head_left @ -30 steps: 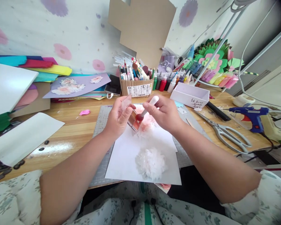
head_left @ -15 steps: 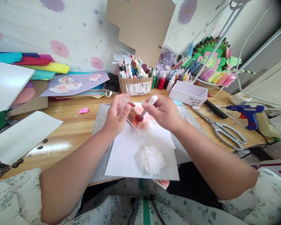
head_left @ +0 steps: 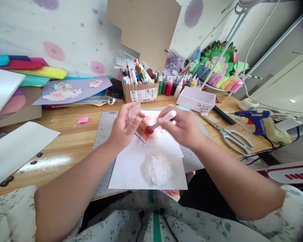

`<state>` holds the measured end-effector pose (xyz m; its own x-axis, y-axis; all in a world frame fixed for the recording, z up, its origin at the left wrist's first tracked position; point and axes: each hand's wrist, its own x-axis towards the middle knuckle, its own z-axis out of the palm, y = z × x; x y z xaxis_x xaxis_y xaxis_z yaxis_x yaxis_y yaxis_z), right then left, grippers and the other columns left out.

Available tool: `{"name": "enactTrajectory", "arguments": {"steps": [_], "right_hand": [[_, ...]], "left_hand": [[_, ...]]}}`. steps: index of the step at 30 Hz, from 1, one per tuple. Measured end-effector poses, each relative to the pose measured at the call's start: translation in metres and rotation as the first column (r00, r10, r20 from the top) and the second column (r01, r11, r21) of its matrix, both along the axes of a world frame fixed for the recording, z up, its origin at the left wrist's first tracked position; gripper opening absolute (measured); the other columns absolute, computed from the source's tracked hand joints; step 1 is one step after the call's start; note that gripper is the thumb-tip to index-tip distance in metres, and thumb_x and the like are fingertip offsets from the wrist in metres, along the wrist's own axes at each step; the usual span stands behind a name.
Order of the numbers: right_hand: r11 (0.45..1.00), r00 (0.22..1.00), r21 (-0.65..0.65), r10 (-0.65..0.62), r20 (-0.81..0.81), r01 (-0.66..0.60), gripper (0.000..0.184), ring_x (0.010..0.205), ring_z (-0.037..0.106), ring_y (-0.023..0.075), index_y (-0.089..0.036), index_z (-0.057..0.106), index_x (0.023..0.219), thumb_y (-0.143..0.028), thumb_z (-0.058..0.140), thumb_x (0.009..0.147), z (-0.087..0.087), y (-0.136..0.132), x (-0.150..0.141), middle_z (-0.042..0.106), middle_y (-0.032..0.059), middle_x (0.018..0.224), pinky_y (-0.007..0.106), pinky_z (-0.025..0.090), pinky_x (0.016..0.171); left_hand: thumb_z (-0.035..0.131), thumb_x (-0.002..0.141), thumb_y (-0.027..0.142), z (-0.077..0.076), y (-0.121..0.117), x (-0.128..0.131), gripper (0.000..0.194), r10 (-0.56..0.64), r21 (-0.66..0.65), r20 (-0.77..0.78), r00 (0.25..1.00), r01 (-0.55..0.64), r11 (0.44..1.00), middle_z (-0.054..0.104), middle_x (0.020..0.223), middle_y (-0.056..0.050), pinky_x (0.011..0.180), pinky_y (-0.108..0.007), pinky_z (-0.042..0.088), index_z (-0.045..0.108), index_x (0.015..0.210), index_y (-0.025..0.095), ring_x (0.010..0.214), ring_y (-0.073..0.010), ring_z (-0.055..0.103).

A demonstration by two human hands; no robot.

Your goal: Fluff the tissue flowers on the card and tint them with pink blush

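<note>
My left hand [head_left: 125,127] holds an opened eyeshadow palette [head_left: 142,130] with brown and orange-red pans, tilted toward the right. Between the fingers of my right hand [head_left: 181,127] is a makeup brush [head_left: 166,118] with a white handle. Its reddish bristles meet the palette's right side. Below both hands lie white paper sheets [head_left: 126,174] on a grey cutting mat [head_left: 101,134]. A fluffy white paper flower [head_left: 158,170] rests on the nearer sheet. Behind the brush, a pink-tinted flower [head_left: 153,136] is partly hidden by my hands.
Scissors [head_left: 232,136] and a blue glue gun [head_left: 255,120] lie at the right. At the back stand a cardboard box of pens and brushes [head_left: 141,94], paint bottles [head_left: 169,86] and a white box [head_left: 195,97]. Coloured papers [head_left: 27,72] are stacked at the left.
The brush handle has tipped lower to the right, its bristles still at the palette. The whole view has shifted slightly, so the table things sit further left.
</note>
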<state>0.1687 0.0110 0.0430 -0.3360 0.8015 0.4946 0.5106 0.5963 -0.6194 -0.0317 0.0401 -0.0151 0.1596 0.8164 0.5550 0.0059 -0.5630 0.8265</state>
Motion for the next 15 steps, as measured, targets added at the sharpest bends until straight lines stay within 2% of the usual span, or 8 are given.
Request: {"name": "enactTrajectory", "arguments": {"steps": [2, 3, 5, 7, 9, 11, 13, 15], "right_hand": [[0.997, 0.992, -0.072, 0.029, 0.120, -0.021, 0.024, 0.056, 0.051, 0.0101, -0.018, 0.054, 0.065, -0.032, 0.057, 0.084, 0.0004, -0.0009, -0.0010, 0.061, -0.0004, 0.061, 0.024, 0.035, 0.057], [0.995, 0.991, -0.096, 0.013, 0.132, 0.000, 0.025, 0.054, 0.050, 0.0096, -0.018, 0.052, 0.063, -0.030, 0.056, 0.085, 0.0007, -0.0011, -0.0015, 0.059, -0.0009, 0.058, 0.024, 0.035, 0.056], [0.996, 0.999, -0.084, -0.035, 0.031, 0.038, 0.027, 0.054, 0.049, 0.0098, -0.018, 0.052, 0.064, -0.032, 0.052, 0.087, 0.0016, -0.0008, -0.0021, 0.058, -0.0011, 0.058, 0.024, 0.035, 0.055], [0.999, 0.999, -0.042, -0.006, -0.037, 0.005, 0.026, 0.057, 0.050, 0.0101, -0.018, 0.055, 0.068, -0.036, 0.052, 0.087, 0.0025, -0.0003, -0.0024, 0.059, -0.0002, 0.063, 0.024, 0.035, 0.056], [0.998, 0.997, -0.062, 0.030, 0.065, -0.026, 0.026, 0.055, 0.047, 0.0095, -0.018, 0.054, 0.064, -0.034, 0.057, 0.084, 0.0026, 0.0004, -0.0024, 0.058, -0.0007, 0.061, 0.024, 0.034, 0.056], [0.994, 0.994, -0.107, 0.008, 0.114, 0.004, 0.029, 0.052, 0.045, 0.0087, -0.018, 0.050, 0.059, -0.031, 0.057, 0.084, 0.0017, 0.0014, -0.0023, 0.057, -0.0018, 0.055, 0.024, 0.033, 0.055], [0.995, 1.000, -0.098, -0.029, 0.000, 0.028, 0.028, 0.053, 0.048, 0.0093, -0.018, 0.052, 0.063, -0.034, 0.054, 0.086, 0.0002, 0.0032, -0.0030, 0.060, -0.0013, 0.057, 0.023, 0.034, 0.055], [0.998, 0.998, -0.067, 0.014, -0.066, -0.018, 0.024, 0.058, 0.051, 0.0100, -0.018, 0.057, 0.071, -0.036, 0.054, 0.087, -0.0013, 0.0058, -0.0056, 0.063, -0.0005, 0.064, 0.023, 0.036, 0.057]], "left_hand": [[0.058, 0.082, 0.057, 0.0004, -0.0003, 0.0009, 0.054, 0.005, 0.013, -0.020, 1.000, -0.005, 1.000, 0.063, 0.096, -0.007, 0.082, -0.037, 0.049, 0.047, 0.121, 0.022, 0.090, -0.0210, 0.063], [0.058, 0.082, 0.057, 0.0008, -0.0007, 0.0015, 0.053, 0.007, 0.010, -0.019, 1.000, -0.007, 1.000, 0.063, 0.096, -0.007, 0.081, -0.037, 0.049, 0.047, 0.120, 0.022, 0.090, -0.0211, 0.063], [0.057, 0.082, 0.058, 0.0018, -0.0019, 0.0026, 0.054, 0.007, -0.006, -0.010, 1.000, -0.008, 1.000, 0.063, 0.095, -0.006, 0.082, -0.038, 0.049, 0.047, 0.120, 0.021, 0.092, -0.0217, 0.062], [0.055, 0.082, 0.060, 0.0027, -0.0033, 0.0031, 0.055, 0.004, -0.021, -0.014, 1.000, -0.004, 1.000, 0.063, 0.095, -0.006, 0.084, -0.039, 0.049, 0.047, 0.120, 0.022, 0.092, -0.0218, 0.062], [0.054, 0.082, 0.060, 0.0032, -0.0043, 0.0028, 0.055, 0.016, -0.026, -0.041, 0.999, -0.017, 1.000, 0.065, 0.096, -0.006, 0.085, -0.039, 0.048, 0.047, 0.121, 0.021, 0.091, -0.0217, 0.063], [0.055, 0.083, 0.059, 0.0033, -0.0044, 0.0015, 0.054, 0.046, -0.037, -0.068, 0.997, -0.048, 0.998, 0.065, 0.096, -0.007, 0.086, -0.039, 0.048, 0.048, 0.121, 0.021, 0.092, -0.0219, 0.063], [0.054, 0.084, 0.058, 0.0029, -0.0037, -0.0003, 0.053, 0.076, -0.050, -0.083, 0.994, -0.080, 0.996, 0.065, 0.096, -0.007, 0.086, -0.039, 0.048, 0.049, 0.121, 0.021, 0.093, -0.0221, 0.063], [0.053, 0.085, 0.058, 0.0021, -0.0022, -0.0022, 0.052, 0.093, -0.051, -0.089, 0.992, -0.098, 0.994, 0.065, 0.097, -0.007, 0.086, -0.039, 0.048, 0.048, 0.122, 0.022, 0.092, -0.0217, 0.063]]}}
